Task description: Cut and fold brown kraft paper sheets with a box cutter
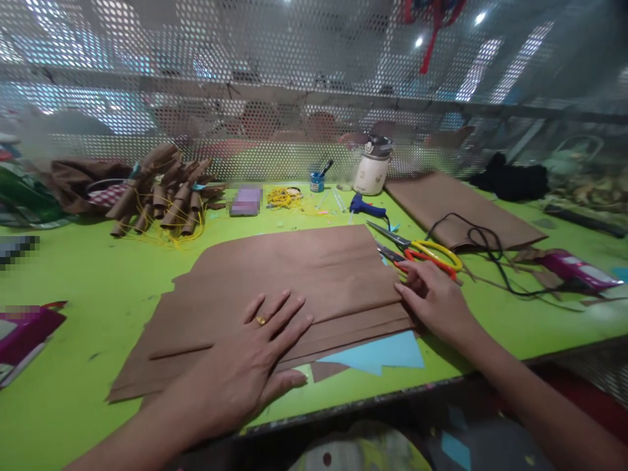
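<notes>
A stack of folded brown paper sheets [294,268] lies on the green tabletop. Spread flat on it is my left hand [265,347], fingers apart, with a gold ring on one finger. My right hand [432,294] is at the stack's right edge, its fingers curled and the thumb and fingertips closed at the paper. Just beyond those fingers rest yellow-handled scissors [439,252] and red-handled scissors [432,260], partly hidden by the hand and paper. Light blue paper [383,352] sticks out from under the stack at the front.
Rolled brown paper pieces [171,196] tied with yellow string lie at the back left. Behind the stack stand a blue glue gun [366,206], a white bottle [373,167] and a small blue jar [318,182]. More folded brown paper [456,206] and a black cord [490,245] lie right.
</notes>
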A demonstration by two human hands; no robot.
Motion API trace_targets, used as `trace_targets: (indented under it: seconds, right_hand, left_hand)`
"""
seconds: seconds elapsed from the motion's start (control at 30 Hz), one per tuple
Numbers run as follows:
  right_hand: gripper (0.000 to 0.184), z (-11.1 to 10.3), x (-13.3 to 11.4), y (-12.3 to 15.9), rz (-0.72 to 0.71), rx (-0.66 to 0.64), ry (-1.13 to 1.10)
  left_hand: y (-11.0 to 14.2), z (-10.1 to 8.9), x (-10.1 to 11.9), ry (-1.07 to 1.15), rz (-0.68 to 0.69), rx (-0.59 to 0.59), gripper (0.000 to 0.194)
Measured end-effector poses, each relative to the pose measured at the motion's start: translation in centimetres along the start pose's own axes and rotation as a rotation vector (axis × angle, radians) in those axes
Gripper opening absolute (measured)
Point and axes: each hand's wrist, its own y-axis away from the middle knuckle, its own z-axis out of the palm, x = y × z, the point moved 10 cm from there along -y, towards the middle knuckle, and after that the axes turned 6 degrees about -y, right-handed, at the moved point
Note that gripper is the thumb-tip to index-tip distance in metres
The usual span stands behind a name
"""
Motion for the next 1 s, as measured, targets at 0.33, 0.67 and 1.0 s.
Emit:
trace_targets:
  seconds: [0.33, 0.67, 1.0]
  right_hand:
    - [0.048, 6.6, -12.7, 2.6, -0.604, -0.565, 0.112]
    - [0.069, 8.4, -11.1, 4.3, -0.441, -0.711, 0.096]
    - [0.045, 5.3, -9.6, 2.1, -0.347, -0.510, -0.134]
  left_hand:
    - [-0.1, 0.4, -0.2, -0.021, 0.019, 0.032, 0.072]
    - [0.0, 0.4, -0.1, -0.034, 0.017, 0.037, 0.074]
    - [0.1, 0.8, -0.3, -0.042, 0.011, -0.001, 0.075]
